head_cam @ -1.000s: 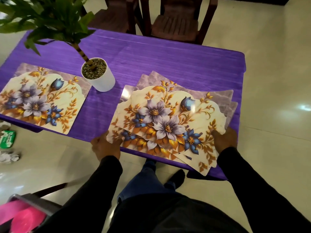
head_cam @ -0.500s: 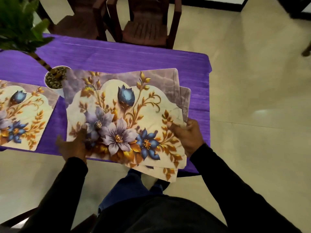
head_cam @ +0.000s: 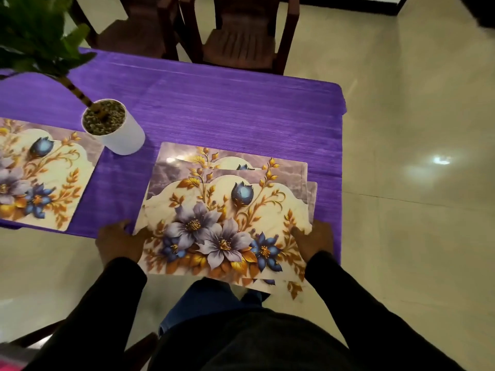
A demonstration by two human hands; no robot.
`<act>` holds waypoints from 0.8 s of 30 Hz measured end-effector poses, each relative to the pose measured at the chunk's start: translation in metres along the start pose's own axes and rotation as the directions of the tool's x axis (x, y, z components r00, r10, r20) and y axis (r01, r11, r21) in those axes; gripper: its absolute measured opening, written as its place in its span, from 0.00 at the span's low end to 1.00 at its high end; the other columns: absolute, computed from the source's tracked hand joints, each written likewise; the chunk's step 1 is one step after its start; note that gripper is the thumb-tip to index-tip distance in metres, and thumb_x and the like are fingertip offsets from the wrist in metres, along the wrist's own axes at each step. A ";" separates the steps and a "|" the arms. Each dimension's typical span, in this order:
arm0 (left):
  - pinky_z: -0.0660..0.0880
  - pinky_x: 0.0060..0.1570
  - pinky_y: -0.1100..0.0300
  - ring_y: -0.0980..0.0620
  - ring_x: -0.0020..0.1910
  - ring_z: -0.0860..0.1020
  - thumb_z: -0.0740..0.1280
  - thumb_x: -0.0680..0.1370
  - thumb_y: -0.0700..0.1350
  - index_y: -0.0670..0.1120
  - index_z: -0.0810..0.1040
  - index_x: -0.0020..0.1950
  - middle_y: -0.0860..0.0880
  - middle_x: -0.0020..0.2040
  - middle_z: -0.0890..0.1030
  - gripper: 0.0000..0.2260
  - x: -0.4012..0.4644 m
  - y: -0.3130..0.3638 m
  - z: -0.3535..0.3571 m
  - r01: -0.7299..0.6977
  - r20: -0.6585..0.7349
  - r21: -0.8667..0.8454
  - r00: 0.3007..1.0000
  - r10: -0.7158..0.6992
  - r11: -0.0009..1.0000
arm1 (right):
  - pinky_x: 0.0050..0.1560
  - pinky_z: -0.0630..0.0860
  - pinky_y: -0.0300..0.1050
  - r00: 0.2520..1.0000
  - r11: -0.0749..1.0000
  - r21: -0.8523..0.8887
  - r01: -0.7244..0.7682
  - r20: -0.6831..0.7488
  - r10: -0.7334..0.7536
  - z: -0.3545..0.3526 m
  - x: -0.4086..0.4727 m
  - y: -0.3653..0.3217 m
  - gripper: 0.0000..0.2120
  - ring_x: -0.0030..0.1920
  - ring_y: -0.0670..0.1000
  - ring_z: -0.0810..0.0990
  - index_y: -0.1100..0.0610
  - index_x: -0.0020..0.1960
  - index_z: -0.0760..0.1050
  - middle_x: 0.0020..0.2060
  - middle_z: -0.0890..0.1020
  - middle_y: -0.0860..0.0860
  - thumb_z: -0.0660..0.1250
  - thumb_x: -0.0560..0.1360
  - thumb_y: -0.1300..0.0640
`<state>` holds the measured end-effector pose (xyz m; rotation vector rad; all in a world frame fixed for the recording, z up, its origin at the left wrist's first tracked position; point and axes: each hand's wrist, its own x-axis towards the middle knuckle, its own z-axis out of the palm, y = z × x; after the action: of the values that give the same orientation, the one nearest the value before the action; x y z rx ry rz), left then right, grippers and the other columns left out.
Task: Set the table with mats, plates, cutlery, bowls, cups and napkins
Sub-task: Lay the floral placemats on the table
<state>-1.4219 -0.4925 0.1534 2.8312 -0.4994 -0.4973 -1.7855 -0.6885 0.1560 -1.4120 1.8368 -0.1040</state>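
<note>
Now lower, flatter than before: mat stack (head_cam: 225, 223).

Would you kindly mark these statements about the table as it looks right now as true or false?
1. Both hands hold the stack of mats by its sides. True: the left hand grips the left edge and the right hand the right edge.
2. A single mat lies flat on the left part of the table. True.
3. The plant pot stands on the stack of mats. False: it stands on the purple cloth between the single mat and the stack.
4. Plates are already set on the table. False: none are in view.
5. Chairs stand at the table's far side. True.
</note>
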 end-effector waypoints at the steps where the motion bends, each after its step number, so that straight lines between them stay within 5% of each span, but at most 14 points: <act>1: 0.77 0.55 0.42 0.33 0.53 0.79 0.79 0.66 0.54 0.38 0.83 0.55 0.34 0.49 0.82 0.25 0.001 0.001 -0.003 0.015 0.009 -0.032 1.000 -0.014 0.999 | 0.62 0.75 0.58 1.000 1.000 -0.013 0.010 -0.018 -0.010 0.000 -0.002 -0.001 0.25 0.60 0.62 0.78 0.59 0.62 0.77 0.58 0.80 0.59 0.70 0.73 0.42; 6: 0.73 0.57 0.47 0.35 0.57 0.78 0.76 0.73 0.47 0.38 0.82 0.56 0.35 0.54 0.82 0.17 0.007 0.010 -0.015 0.042 0.032 -0.143 0.999 -0.038 0.989 | 0.60 0.77 0.59 1.000 0.998 0.060 -0.020 0.002 0.020 0.005 -0.003 -0.006 0.26 0.57 0.61 0.80 0.58 0.63 0.76 0.57 0.81 0.58 0.71 0.73 0.41; 16: 0.70 0.48 0.57 0.40 0.53 0.81 0.71 0.77 0.47 0.41 0.83 0.51 0.41 0.49 0.85 0.10 0.020 0.028 -0.023 0.149 0.089 -0.266 0.988 -0.130 0.952 | 0.61 0.76 0.60 1.000 1.000 0.008 0.001 -0.006 -0.001 0.012 -0.013 -0.019 0.24 0.59 0.64 0.78 0.61 0.63 0.77 0.59 0.79 0.61 0.71 0.75 0.46; 24: 0.75 0.52 0.51 0.37 0.53 0.81 0.71 0.76 0.49 0.42 0.85 0.48 0.40 0.50 0.85 0.10 0.032 0.027 -0.023 0.153 0.076 -0.216 0.987 -0.140 0.964 | 0.63 0.74 0.59 1.000 1.000 -0.006 -0.018 0.008 0.018 0.011 -0.016 -0.029 0.26 0.61 0.64 0.76 0.62 0.65 0.74 0.62 0.77 0.61 0.70 0.76 0.46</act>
<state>-1.3929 -0.5255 0.1731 2.6555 -0.2280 -0.6254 -1.7549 -0.6819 0.1720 -1.3983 1.8445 -0.0838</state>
